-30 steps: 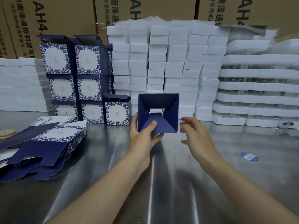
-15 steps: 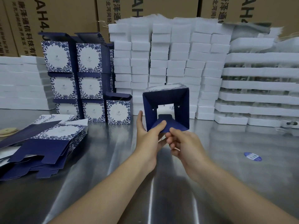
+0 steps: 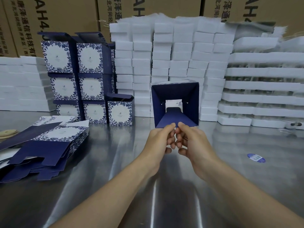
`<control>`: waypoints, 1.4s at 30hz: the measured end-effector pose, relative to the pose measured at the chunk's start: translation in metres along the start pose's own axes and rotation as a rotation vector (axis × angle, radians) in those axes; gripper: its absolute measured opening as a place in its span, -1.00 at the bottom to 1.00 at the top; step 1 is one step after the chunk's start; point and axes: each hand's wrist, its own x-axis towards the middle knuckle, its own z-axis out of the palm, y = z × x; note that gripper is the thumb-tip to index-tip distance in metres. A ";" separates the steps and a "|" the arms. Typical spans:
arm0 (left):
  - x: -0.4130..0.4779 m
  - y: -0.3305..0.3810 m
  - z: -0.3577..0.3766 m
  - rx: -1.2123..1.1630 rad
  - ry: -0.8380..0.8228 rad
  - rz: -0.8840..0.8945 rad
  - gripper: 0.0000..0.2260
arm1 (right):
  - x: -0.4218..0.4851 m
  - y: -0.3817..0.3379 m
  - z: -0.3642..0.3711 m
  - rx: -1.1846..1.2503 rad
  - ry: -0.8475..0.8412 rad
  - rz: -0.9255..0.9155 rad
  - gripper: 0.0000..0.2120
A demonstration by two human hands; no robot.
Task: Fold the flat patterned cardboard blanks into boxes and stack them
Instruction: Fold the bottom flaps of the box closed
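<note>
A navy box (image 3: 190, 99), opened into a square tube, is held up in the middle of the view with its open end facing me. My left hand (image 3: 158, 140) and my right hand (image 3: 191, 139) both pinch its near bottom edge, thumbs on top and fingers curled underneath, knuckles almost touching. Through the tube the far flaps and a light opening show. A pile of flat patterned blanks (image 3: 42, 145) lies on the table at the left. Folded blue-and-white boxes (image 3: 74, 79) stand stacked at the back left, with a single one (image 3: 120, 111) in front.
The steel table (image 3: 115, 186) runs toward me. Behind the box rise stacks of white foam blocks (image 3: 172, 60), with white trays (image 3: 263, 89) at the right and brown cartons (image 3: 65, 17) behind. A blue oval sticker (image 3: 256, 157) lies at the right; tan discs (image 3: 6, 134) at far left.
My right hand came in from the right and took hold of the box's near bottom edge beside my left hand. The box rose and shifted slightly right.
</note>
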 end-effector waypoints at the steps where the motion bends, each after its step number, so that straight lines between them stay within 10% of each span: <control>1: 0.000 0.000 0.001 0.003 0.001 0.001 -0.69 | 0.000 0.000 0.000 -0.016 -0.005 -0.001 -0.63; 42: -0.003 0.005 -0.001 -0.054 0.140 -0.135 -0.68 | 0.003 0.001 -0.006 0.044 0.163 0.096 -0.75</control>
